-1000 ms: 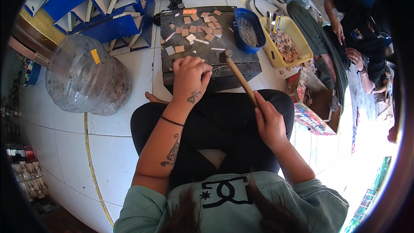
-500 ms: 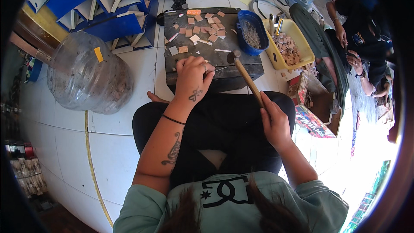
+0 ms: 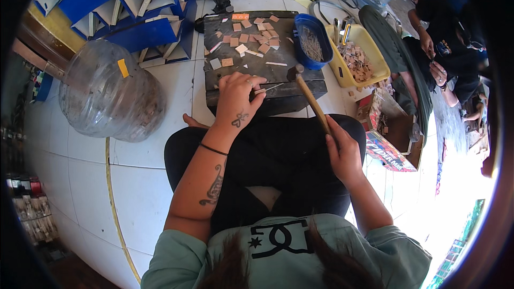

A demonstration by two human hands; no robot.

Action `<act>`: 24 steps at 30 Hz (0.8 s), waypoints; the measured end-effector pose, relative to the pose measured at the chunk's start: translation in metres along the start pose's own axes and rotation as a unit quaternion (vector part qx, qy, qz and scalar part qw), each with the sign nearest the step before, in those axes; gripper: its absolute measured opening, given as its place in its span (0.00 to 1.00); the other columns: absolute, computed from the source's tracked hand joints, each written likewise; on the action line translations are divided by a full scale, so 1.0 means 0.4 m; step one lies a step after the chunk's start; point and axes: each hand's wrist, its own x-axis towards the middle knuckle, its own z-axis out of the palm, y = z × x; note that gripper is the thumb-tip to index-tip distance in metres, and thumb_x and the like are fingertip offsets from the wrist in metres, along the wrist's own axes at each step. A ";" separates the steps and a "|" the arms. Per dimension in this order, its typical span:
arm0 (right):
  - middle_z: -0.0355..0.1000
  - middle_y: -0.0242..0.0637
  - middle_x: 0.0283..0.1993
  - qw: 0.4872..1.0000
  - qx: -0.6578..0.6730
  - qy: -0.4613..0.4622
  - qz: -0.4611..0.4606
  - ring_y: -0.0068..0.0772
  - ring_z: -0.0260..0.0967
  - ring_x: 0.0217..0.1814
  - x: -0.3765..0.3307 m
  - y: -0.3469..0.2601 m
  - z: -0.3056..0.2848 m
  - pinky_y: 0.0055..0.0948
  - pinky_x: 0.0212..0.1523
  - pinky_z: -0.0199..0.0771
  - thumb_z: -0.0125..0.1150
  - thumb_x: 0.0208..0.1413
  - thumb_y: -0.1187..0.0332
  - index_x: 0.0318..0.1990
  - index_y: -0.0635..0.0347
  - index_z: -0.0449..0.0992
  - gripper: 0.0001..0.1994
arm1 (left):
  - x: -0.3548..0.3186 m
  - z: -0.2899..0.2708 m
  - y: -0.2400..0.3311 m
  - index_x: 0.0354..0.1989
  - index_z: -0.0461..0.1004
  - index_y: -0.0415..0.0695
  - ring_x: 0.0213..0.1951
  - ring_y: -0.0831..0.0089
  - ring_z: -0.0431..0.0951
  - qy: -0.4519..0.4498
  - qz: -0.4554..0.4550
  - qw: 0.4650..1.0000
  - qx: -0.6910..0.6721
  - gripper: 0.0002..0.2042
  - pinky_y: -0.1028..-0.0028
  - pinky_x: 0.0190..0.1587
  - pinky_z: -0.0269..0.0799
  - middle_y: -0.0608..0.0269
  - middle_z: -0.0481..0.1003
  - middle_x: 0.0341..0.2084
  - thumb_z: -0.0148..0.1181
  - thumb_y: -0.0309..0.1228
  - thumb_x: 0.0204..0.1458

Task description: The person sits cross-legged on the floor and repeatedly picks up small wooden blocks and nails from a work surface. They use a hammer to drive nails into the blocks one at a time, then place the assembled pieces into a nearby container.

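Note:
My right hand [image 3: 344, 149] is closed round the wooden handle of a hammer [image 3: 313, 103]. The hammer's metal head is over the right front part of a dark low block [image 3: 219, 88]. At the block's front edge, my left hand [image 3: 239, 92] is closed, thumb and fingers pinching a small thin pale piece [image 3: 260, 91]. A thin light line runs from that piece to the right; I cannot tell whether it is part of it. Beyond my hands, several small reddish-brown square tiles [image 3: 264, 48] lie scattered on the block, along with pale slivers [image 3: 276, 63].
A blue oval tub [image 3: 319, 64] of thin sticks or nails sits at the block's right edge. Beside it stands a yellow basin [image 3: 383, 69] of small tile pieces, with a cardboard box [image 3: 393, 150] nearer me. A big clear plastic container [image 3: 110, 96] stands left. Another person's hands [image 3: 438, 74] are at right.
The hammer head has shifted slightly to the right. My left hand has turned a little, and the pale piece between its fingers shows more now.

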 end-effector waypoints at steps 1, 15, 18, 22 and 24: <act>0.72 0.49 0.37 1.000 0.011 -0.003 0.003 0.50 0.74 0.38 0.001 -0.002 -0.001 0.37 0.41 0.74 0.54 0.61 0.75 0.63 0.59 0.67 0.21 | 0.000 0.000 -0.001 0.29 0.80 0.46 0.41 0.67 0.74 -0.006 -0.012 1.000 -0.015 0.04 0.63 0.54 0.61 0.69 0.77 0.28 0.68 0.28 0.45; 0.70 0.44 0.35 0.997 -0.028 -0.059 0.051 0.49 0.74 0.33 -0.013 -0.051 0.015 0.41 0.35 0.74 0.54 0.60 0.73 0.63 0.54 0.66 0.23 | 0.005 -0.001 0.003 0.24 0.76 0.44 0.37 0.66 0.73 -0.018 0.025 0.999 0.033 0.05 0.62 0.54 0.58 0.68 0.76 0.25 0.68 0.26 0.43; 0.71 0.44 0.35 0.997 -0.031 -0.040 0.057 0.50 0.74 0.34 -0.018 -0.049 0.011 0.41 0.35 0.74 0.54 0.60 0.73 0.63 0.54 0.67 0.22 | 0.005 -0.001 0.001 0.23 0.75 0.44 0.36 0.66 0.73 -0.009 0.038 0.999 0.034 0.05 0.63 0.54 0.58 0.68 0.76 0.24 0.67 0.25 0.43; 0.71 0.43 0.35 0.995 -0.053 -0.061 0.057 0.50 0.74 0.34 -0.009 -0.050 0.005 0.41 0.35 0.74 0.54 0.60 0.72 0.62 0.52 0.68 0.22 | 0.005 0.002 0.001 0.23 0.75 0.44 0.36 0.66 0.73 -0.006 0.050 0.998 0.043 0.05 0.63 0.54 0.58 0.68 0.76 0.24 0.67 0.25 0.43; 0.71 0.43 0.36 0.997 -0.051 -0.028 0.055 0.50 0.74 0.34 -0.005 -0.051 0.003 0.41 0.36 0.74 0.54 0.60 0.72 0.62 0.52 0.68 0.21 | 0.004 0.001 0.001 0.23 0.75 0.45 0.36 0.66 0.73 0.003 0.048 0.998 0.035 0.05 0.63 0.54 0.58 0.67 0.76 0.24 0.67 0.25 0.43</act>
